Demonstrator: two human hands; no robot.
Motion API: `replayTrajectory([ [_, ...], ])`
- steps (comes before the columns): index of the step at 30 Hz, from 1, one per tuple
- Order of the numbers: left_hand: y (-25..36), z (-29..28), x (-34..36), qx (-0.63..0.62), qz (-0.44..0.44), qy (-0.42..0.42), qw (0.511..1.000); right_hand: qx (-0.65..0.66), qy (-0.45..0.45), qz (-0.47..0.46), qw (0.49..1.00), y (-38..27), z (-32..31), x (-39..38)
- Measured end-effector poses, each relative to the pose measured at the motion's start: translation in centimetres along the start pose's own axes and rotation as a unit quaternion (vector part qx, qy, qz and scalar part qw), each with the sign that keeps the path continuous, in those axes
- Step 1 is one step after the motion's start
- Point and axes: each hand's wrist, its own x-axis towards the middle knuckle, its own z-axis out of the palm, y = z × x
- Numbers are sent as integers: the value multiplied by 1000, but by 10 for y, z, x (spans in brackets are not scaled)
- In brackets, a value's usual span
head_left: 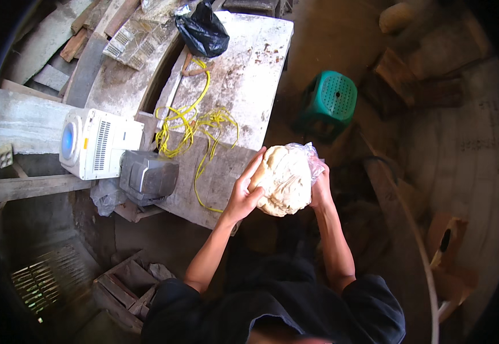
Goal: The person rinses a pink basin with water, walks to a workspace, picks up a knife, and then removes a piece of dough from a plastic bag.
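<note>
Between my two hands, in front of my body, is a large cream-coloured lump of dough [284, 180] with a folded, uneven surface. My left hand [244, 195] supports its left side, fingers along the far edge and thumb across the near face. On the other side, my right hand [320, 188] grips the lump through a crumpled clear plastic bag [315, 161]. The bag bunches at the lump's right edge, and I cannot tell how far it reaches underneath. Some of my right fingers are hidden behind the bag and dough.
A worn pale table [249, 74] stands ahead-left, carrying tangled yellow cord [172, 140] and a black plastic bag [203, 34]. Left of it are a white appliance [103, 143] and a grey boxy device [149, 178]. A green plastic stool [335, 97] stands ahead-right; wood planks lie around.
</note>
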Motion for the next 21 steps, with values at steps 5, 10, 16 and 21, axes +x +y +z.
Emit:
replayTrajectory([
  [5,20,8,35,-70,13,-16,997,-4,-27,-52,998,-33,11,18],
  [10,11,22,69,-111,66,14,992,-44,-50,-130,989,-64,14,30],
  [16,5,30,100,4,-9,104,994,-217,-13,-261,941,-75,30,40],
  [21,-4,32,140,50,80,186,978,-253,20,-324,911,-89,44,75],
])
